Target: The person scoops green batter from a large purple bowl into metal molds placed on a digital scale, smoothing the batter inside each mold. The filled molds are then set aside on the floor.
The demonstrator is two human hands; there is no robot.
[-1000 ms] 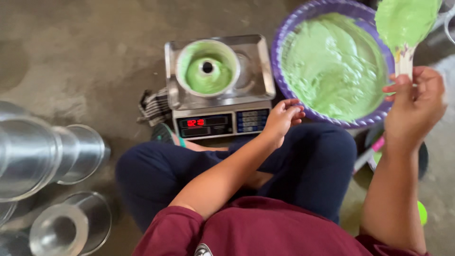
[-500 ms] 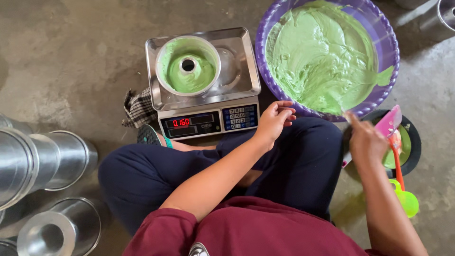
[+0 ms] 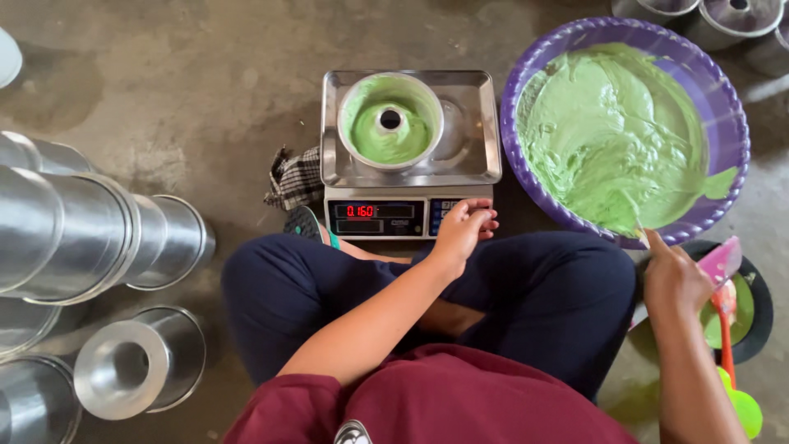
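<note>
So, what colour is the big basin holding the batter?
Purple basin, seen in the head view; green batter.

Single head view: looks steeply down from above seated person's lap, close, scale (image 3: 409,156) far-centre, floor (image 3: 164,82) all around.

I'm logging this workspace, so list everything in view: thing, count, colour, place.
digital scale: one, steel with red display, floor centre
tube cake pan: one, metal, part-filled with green batter, on the scale platform
basin: one, purple, full of green batter, upper right
empty tube pans: several, silver, stacked at left; more at top right
checked cloth: one, dark and white, left of the scale
pink scraper: one, by the right hand
dark dish: one, green-smeared, lower right
orange-handled spatula: one, green-tipped, lower right
left hand: on the scale's keypad
right hand: by basin rim, at the scraper
</note>
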